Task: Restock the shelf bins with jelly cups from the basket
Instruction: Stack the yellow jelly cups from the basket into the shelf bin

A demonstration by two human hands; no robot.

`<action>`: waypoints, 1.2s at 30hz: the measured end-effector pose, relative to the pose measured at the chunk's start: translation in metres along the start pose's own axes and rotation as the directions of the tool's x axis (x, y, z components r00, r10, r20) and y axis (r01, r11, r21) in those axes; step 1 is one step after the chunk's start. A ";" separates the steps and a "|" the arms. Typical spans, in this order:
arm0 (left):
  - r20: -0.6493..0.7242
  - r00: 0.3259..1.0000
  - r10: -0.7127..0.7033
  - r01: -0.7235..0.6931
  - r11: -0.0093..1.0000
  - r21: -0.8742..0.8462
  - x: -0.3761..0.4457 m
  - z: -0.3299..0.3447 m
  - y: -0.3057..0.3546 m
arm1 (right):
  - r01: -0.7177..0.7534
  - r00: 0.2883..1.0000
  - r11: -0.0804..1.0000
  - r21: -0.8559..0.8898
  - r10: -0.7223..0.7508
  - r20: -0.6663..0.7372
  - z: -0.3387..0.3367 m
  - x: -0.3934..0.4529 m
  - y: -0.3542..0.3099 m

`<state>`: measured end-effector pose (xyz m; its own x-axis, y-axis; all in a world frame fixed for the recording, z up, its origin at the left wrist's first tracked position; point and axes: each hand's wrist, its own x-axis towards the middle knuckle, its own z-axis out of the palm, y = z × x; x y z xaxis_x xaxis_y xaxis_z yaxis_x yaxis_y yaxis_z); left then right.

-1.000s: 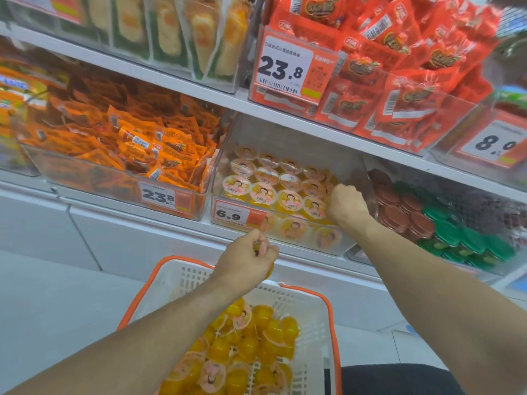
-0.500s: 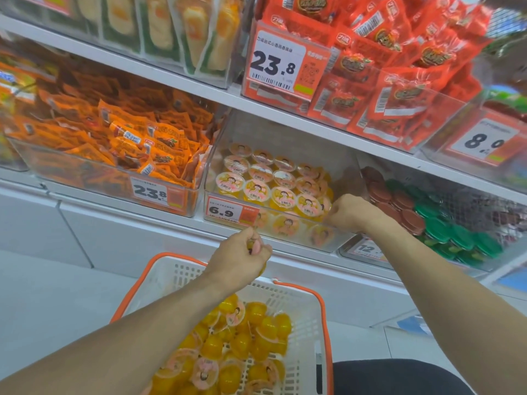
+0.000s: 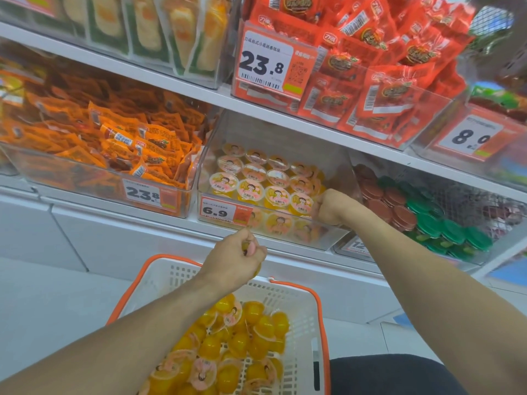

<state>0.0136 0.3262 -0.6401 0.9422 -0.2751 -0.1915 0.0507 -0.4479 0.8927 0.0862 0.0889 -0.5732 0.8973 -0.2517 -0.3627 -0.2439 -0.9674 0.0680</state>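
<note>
My left hand (image 3: 236,256) is curled round a jelly cup (image 3: 251,249), just above the far rim of the white basket (image 3: 299,297), which holds a heap of yellow jelly cups (image 3: 228,346). My right hand (image 3: 330,206) is fisted at the right front corner of the clear shelf bin (image 3: 273,223); whether it holds anything I cannot tell. Rows of lidded cups (image 3: 256,181) fill that bin.

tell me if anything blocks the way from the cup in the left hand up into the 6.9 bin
Only the bin's own clear front wall, so the jelly cup gripped by the left hand must go up over that edge. The right hand sits at the bin's right front corner; the left and middle of the opening look free.
</note>
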 end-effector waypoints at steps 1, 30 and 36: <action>-0.001 1.000 0.002 -0.002 1.000 0.000 0.000 -0.001 0.001 | 0.017 1.000 1.000 0.008 -0.017 -0.012 0.001 0.002 0.002; 0.022 0.912 0.409 -0.404 0.889 0.217 0.060 0.052 0.084 | 0.051 0.961 0.438 0.898 -0.265 0.074 0.013 -0.016 0.049; 0.054 0.932 0.358 -0.359 0.893 0.273 0.091 0.065 0.100 | 0.149 0.962 0.389 0.909 -0.268 -0.043 0.016 -0.015 0.047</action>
<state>0.0829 0.2007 -0.5953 0.8785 -0.4628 0.1189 -0.3831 -0.5334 0.7542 0.0556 0.0475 -0.5797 0.9446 0.0162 -0.3278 -0.2960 -0.3891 -0.8723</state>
